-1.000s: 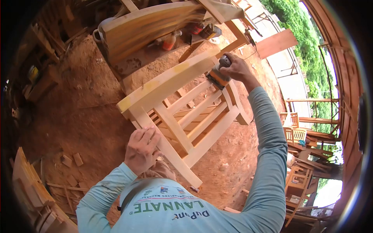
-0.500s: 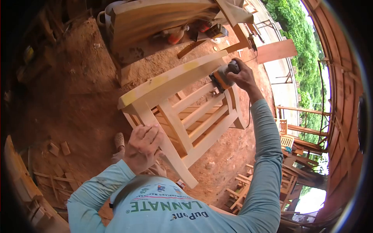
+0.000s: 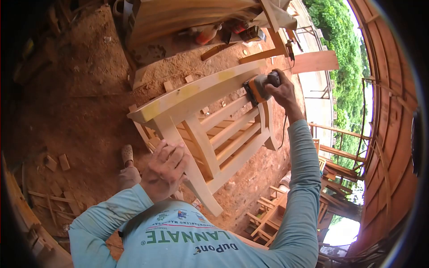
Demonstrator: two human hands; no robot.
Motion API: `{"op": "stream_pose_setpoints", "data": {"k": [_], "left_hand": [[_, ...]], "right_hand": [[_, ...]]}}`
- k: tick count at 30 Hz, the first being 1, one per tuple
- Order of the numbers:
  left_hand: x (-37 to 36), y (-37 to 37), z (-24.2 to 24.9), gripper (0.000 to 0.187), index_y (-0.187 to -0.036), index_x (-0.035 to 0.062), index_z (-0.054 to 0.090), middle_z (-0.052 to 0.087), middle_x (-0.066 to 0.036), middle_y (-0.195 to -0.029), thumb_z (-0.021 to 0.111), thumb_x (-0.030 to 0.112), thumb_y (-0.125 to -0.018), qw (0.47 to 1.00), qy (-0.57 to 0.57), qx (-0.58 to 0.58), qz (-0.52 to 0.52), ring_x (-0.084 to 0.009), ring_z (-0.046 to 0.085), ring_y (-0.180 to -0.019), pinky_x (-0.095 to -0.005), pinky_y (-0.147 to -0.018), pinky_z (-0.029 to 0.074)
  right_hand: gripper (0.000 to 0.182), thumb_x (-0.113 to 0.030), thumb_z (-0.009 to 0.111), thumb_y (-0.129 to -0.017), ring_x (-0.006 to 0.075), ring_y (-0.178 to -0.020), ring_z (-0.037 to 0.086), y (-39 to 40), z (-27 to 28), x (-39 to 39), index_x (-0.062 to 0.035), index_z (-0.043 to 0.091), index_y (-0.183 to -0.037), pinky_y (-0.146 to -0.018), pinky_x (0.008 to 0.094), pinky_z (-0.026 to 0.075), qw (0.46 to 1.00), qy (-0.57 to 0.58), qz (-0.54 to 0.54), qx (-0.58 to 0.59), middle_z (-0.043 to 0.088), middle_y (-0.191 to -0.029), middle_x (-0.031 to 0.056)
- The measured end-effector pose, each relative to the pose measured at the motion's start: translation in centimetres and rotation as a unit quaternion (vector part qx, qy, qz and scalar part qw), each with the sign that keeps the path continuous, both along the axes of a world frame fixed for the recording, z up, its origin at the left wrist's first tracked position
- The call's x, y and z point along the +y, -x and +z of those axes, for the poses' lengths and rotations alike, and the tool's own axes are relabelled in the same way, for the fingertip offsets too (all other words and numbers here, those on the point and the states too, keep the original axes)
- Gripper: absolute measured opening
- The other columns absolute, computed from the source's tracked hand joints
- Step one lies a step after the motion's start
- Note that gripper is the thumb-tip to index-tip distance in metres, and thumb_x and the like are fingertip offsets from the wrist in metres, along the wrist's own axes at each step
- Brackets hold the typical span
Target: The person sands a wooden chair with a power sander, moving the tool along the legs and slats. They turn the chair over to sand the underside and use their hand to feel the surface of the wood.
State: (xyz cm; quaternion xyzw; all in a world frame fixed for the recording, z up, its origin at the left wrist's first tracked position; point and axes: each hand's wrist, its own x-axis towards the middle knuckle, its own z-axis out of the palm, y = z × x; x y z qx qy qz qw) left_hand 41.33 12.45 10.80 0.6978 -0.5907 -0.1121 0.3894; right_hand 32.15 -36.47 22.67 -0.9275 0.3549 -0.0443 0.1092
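A pale wooden chair frame [image 3: 203,181] with slats stands tilted across the middle of the head view. My left hand [image 3: 165,172] is closed on its near-left upright, fingers bent over the edge. At the far right end, my right hand [image 3: 283,91] grips an orange and black power sander [image 3: 258,89] by its dark top. The sander sits beside the inner face of the curved, yellow-stained rail [image 3: 192,91]; its pad is partly hidden, so exact contact cannot be made out. A cord [image 3: 285,129] hangs below my right wrist.
A wooden workbench [image 3: 178,18] stands beyond the chair, with an orange tool [image 3: 208,35] on its lower part. Wood offcuts [image 3: 56,162] lie on the earth floor at left. More wooden frames [image 3: 268,214] stand at lower right. A reddish board [image 3: 315,61] lies at upper right.
The view has shifted slightly, and small wood blocks now show behind the curved rail. The sander and my right hand have shifted a little against the rail. My left hand keeps its hold.
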Motion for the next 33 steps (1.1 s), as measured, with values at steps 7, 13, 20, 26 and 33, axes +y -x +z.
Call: {"op": "stream_pose_setpoints", "data": {"k": [7,13,20,26,33], "left_hand": [[0.1,0.1,-0.1,0.079,-0.134,0.0046,0.07,0.063,-0.019,-0.143,0.098,0.023,-0.063,1.0,0.005,-0.007,0.005,-0.0385,0.057,-0.133,-0.0597,-0.122,0.042],[0.0,0.0,-0.4,0.078,-0.134,0.004,0.07,0.062,-0.02,-0.144,0.097,0.024,-0.063,1.0,0.008,-0.02,0.003,-0.0388,0.056,-0.134,-0.0598,-0.122,0.042],[0.0,0.0,-0.3,0.072,-0.133,0.0032,0.069,0.063,-0.021,-0.142,0.092,0.025,-0.067,1.0,0.012,-0.021,0.007,-0.0391,0.057,-0.133,-0.0588,-0.123,0.042],[0.1,-0.4,0.1,0.063,-0.131,0.0016,0.068,0.063,-0.021,-0.14,0.082,0.027,-0.076,1.0,0.014,-0.026,0.004,-0.038,0.059,-0.131,-0.0575,-0.122,0.043],[0.1,0.2,-0.4,0.078,-0.133,0.0049,0.069,0.061,-0.02,-0.145,0.097,0.021,-0.062,1.0,0.013,0.002,0.005,-0.0396,0.055,-0.136,-0.0596,-0.123,0.042]], "right_hand": [[0.068,-0.03,0.08,-0.072,0.0285,-0.103,0.073,0.5,0.2,0.8,-0.006,0.068,-0.135,-0.092,0.0413,0.059,1.0,-0.019,0.006,-0.005,0.074,-0.115,0.018],[0.067,-0.03,0.079,-0.072,0.0292,-0.103,0.072,0.4,0.1,0.6,-0.0045,0.069,-0.133,-0.093,0.0416,0.059,0.999,-0.039,-0.014,-0.003,0.074,-0.115,0.0175],[0.067,-0.03,0.079,-0.072,0.0305,-0.103,0.073,0.6,-0.4,0.6,-0.0036,0.068,-0.133,-0.094,0.042,0.059,1.0,-0.017,-0.011,-0.014,0.074,-0.115,0.0192],[0.067,-0.032,0.079,-0.073,0.0308,-0.104,0.073,1.3,-0.7,0.1,-0.0047,0.068,-0.134,-0.094,0.0421,0.059,1.0,-0.023,-0.01,-0.012,0.074,-0.116,0.0198],[0.07,-0.033,0.079,-0.072,0.0305,-0.104,0.073,-0.2,-0.5,0.8,-0.0024,0.067,-0.134,-0.093,0.042,0.059,0.998,-0.044,-0.037,-0.016,0.074,-0.116,0.0205]]}}
